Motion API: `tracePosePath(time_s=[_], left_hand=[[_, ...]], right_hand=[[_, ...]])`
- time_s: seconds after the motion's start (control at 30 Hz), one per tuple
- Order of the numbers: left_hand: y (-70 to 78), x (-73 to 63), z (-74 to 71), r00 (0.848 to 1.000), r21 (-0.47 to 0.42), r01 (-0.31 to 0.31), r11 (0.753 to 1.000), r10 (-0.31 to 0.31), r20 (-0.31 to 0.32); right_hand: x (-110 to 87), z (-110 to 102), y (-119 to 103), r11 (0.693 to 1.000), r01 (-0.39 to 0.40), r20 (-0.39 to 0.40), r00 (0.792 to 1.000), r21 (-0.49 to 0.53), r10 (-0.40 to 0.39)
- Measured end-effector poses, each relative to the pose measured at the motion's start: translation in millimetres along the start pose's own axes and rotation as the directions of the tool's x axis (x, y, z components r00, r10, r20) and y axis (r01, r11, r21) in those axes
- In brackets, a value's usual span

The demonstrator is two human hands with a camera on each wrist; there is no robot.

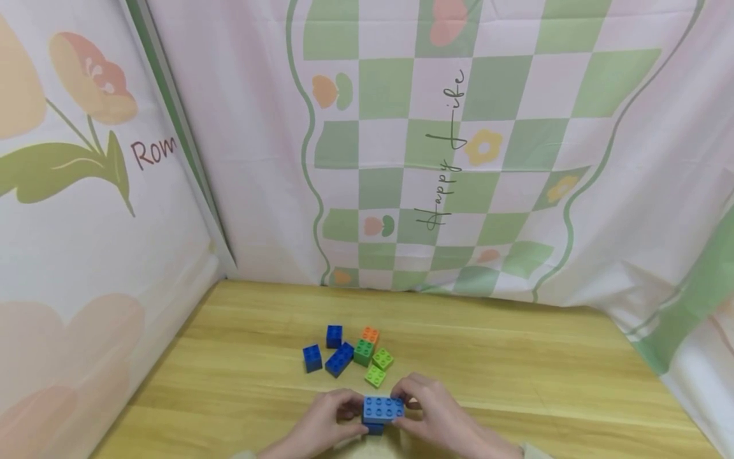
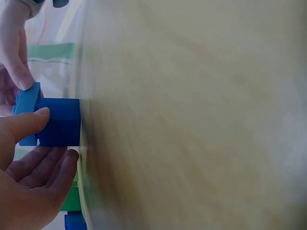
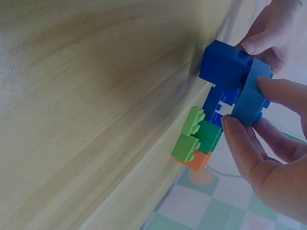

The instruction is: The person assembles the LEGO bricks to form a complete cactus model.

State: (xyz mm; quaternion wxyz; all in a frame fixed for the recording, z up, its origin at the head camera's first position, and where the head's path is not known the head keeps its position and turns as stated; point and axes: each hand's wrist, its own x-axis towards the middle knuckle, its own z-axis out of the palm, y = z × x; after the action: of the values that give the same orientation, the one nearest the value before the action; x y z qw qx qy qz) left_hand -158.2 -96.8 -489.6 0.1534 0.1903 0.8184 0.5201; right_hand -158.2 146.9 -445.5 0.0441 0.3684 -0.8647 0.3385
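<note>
Near the table's front edge, my right hand [image 1: 441, 411] pinches a light blue building brick [image 1: 383, 417] with two rows of studs, thumb on one side and fingers on the other. Under it stands a taller dark blue building brick [image 2: 61, 123] on the table. The light brick sticks out past it on the right and sits slightly tilted on its top in the left wrist view. My left hand [image 1: 321, 424] holds the dark blue brick from the left, its thumb at the seam between both bricks [image 3: 224, 62]. Most of the dark brick is hidden from above.
Beyond my hands on the wooden table [image 1: 241, 357] lie a dark blue brick [image 1: 312, 359], another square one [image 1: 334, 336], a longer blue one [image 1: 340, 360], a green brick [image 1: 364, 352], an orange one [image 1: 370, 334] and two lime bricks [image 1: 375, 376]. Printed curtains [image 1: 252, 159] stand behind and left.
</note>
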Motion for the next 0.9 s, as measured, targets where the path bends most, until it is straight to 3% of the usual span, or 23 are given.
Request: tracePosePath(time_s=[0.27, 0.6, 0.8, 0.9], left_hand=[[1.0, 0.5, -0.6, 1.0, -0.024, 0.008, 1.0, -0.008, 0.011], [1.2, 0.8, 0.4, 1.0, -0.031, 0.027, 0.999, -0.027, 0.004], [0.6, 2.0, -0.6, 1.0, -0.03, 0.029, 0.999, -0.029, 0.003], [0.1, 2.1, -0.3, 1.0, -0.023, 0.026, 0.999, -0.026, 0.007]], right_hand=[[2.1, -2.2, 1.4, 1.0, -0.024, 0.054, 0.998, 0.016, 0.023], [2.3, -1.2, -0.1, 1.0, -0.013, 0.061, 0.998, 0.001, 0.013], [2.2, -0.4, -0.6, 0.996, -0.068, 0.119, 0.991, 0.05, 0.062], [2.9, 0.9, -0.5, 0.997, -0.041, 0.131, 0.991, 0.065, 0.032]])
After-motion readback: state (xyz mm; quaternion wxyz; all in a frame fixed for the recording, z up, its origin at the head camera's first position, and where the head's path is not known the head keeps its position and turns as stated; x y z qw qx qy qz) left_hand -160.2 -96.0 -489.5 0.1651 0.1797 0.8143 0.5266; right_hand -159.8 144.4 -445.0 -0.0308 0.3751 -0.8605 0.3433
